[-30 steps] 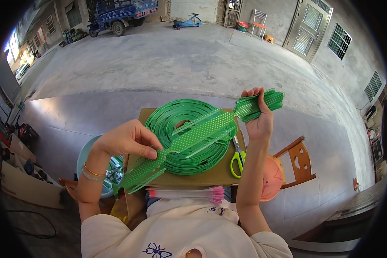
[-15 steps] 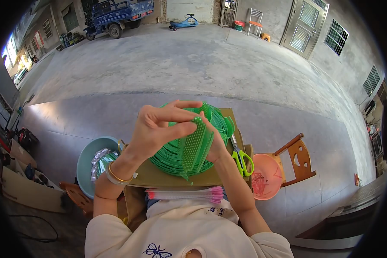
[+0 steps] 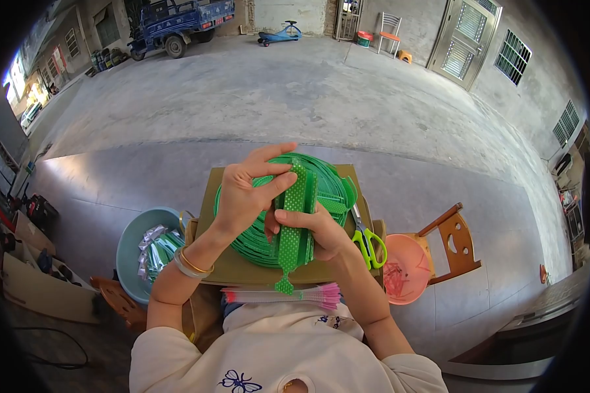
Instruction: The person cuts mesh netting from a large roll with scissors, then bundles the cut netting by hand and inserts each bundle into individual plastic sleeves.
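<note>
A folded bundle of green, white-dotted ribbon strips (image 3: 288,245) stands upright between my hands, a notched tail dangling from its lower end. My left hand (image 3: 242,193) pinches the bundle near its top, with the other fingers raised. Around its middle my right hand (image 3: 321,229) is closed, thumb across the front. Behind both hands lies a big coil of green ribbon (image 3: 242,242), partly hidden by them, on a brown board (image 3: 211,272). Scissors with lime-green handles (image 3: 368,249) rest right of the coil, beside my right wrist.
Clear strips with pink ends (image 3: 328,296) lie across my lap. To the left stands a teal basin (image 3: 128,242) holding shiny green and silver pieces. At right are a pink basin (image 3: 416,262) with red scraps and a wooden chair (image 3: 462,252).
My right hand has moved down from the bundle's top and now grips its middle. The bundle has become more upright, and its tail hangs lower.
</note>
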Tool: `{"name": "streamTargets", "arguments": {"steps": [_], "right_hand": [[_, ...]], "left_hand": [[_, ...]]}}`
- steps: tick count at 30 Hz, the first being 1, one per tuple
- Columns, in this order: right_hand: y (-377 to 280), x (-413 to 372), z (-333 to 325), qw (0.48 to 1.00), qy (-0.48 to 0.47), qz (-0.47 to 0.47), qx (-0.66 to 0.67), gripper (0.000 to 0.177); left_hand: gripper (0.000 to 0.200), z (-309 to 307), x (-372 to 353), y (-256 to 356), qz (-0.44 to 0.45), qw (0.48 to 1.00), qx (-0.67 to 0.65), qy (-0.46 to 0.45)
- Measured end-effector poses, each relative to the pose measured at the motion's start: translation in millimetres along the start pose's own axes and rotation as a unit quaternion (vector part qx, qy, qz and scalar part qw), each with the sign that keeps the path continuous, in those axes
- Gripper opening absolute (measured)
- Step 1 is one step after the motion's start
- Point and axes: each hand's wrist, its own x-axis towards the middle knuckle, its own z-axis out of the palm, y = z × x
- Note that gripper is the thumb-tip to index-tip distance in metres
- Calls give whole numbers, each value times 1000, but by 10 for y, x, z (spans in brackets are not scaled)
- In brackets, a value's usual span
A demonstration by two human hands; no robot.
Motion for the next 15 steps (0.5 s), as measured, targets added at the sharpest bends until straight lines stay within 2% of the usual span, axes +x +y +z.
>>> {"name": "streamTargets", "arguments": {"steps": [2,4,7,10,13,15], "right_hand": [[-46,-18,18,999,-1,39,34,17],[-102,-54,56,999,8,53,7,16],[-118,-79,-15,996,-31,76,-24,17],[-82,-85,-62,993,-61,93,-35,17],[-117,-112,-39,991,-74,104,-49,17],[-127,-125,-43,989,-78,106,-67,17]], "left_hand": [[15,-11,-15,3,-30,999,-34,-7],[14,-40,4,-102,23,997,-62,-25],[14,-43,-9,4,-38,987,-142,-56],[14,-95,-22,72,-50,991,-67,-104],[18,-175,-29,82,-74,990,41,-109],[18,-159,-46,72,-66,991,61,-97]]}}
